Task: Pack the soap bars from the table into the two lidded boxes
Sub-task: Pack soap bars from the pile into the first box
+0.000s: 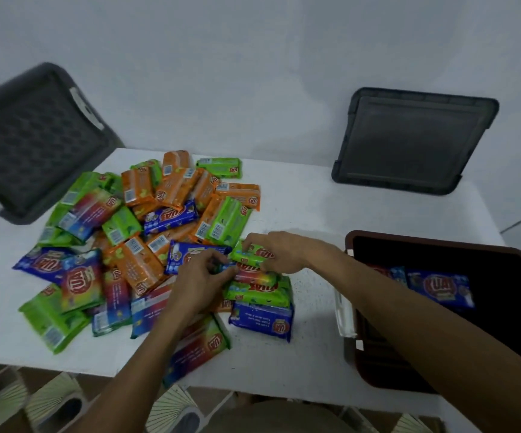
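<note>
Both hands meet at a small stack (257, 295) of soap bars, just right-front of the main pile (140, 226) on the white worktop (302, 198). Right hand (276, 253) is curled over the top green bar (251, 255), gripping it. Left hand (201, 278) has its fingers curled in, pinching the stack's left end just under that green bar (exact bar unclear, a bit of blue wrapper shows at the fingertips). The hands are close together, nearly touching.

Below the green bar the stack has a red-rainbow bar, another green bar, and a blue bar at the bottom.

The pile is a loose heap of green, orange, blue and rainbow wrappers, spread over the left-centre of the worktop.

Brown box (440, 245) sits at the right edge, open, white latch on its left side. At least two blue bars (440, 289) lie inside. The right forearm crosses over its near left part.

Grey lid (409, 142) is at far right by the wall (flat or leaning, cannot tell). Grey box (34, 142), patterned lid on, white latch, is at the far left corner.
</note>
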Demonstrator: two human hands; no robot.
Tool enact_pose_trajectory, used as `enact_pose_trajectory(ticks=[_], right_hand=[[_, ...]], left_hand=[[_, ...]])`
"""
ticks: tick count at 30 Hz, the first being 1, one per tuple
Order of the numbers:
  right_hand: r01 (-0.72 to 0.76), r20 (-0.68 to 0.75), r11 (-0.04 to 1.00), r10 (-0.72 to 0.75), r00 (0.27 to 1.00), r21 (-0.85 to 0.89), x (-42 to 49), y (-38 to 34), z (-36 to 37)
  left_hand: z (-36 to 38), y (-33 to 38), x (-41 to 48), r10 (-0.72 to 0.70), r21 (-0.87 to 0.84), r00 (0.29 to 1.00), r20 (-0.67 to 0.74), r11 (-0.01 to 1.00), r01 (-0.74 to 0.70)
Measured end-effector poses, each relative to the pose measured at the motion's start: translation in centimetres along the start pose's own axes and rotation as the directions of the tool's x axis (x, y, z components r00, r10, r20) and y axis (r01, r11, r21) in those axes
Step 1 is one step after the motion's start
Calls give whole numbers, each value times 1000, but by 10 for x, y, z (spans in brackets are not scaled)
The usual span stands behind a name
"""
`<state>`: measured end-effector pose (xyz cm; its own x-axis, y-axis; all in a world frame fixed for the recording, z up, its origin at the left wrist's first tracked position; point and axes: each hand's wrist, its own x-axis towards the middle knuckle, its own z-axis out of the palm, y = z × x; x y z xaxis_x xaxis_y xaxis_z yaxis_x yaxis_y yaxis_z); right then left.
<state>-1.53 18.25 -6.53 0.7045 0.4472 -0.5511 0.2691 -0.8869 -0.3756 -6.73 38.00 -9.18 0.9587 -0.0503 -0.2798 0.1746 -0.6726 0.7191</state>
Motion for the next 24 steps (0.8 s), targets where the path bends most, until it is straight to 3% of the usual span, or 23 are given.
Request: enact_pose_trajectory(ticks=[4,9,14,18,24], right_hand=[[-42,-81,999,44,996,19,-1,0,-5],[-61,-174,996,71,982,64,-19,-1,-9],[86,-319,934,32,947,348,-64,-3,-24],[272,-441,799,-10,898,536,-107,8,-29],[373,-649,713,151,745,594,-159,37,-14]], left_hand=[[4,6,3,-95,-129,995,-29,987,90],[3,13,7,-140,-351,989,37,925,144],[3,31,2,-127,-482,985,115,860,167],[1,45,-8,-122,-574,975,187,792,209],[6,76,-28,4,-694,983,183,709,127]])
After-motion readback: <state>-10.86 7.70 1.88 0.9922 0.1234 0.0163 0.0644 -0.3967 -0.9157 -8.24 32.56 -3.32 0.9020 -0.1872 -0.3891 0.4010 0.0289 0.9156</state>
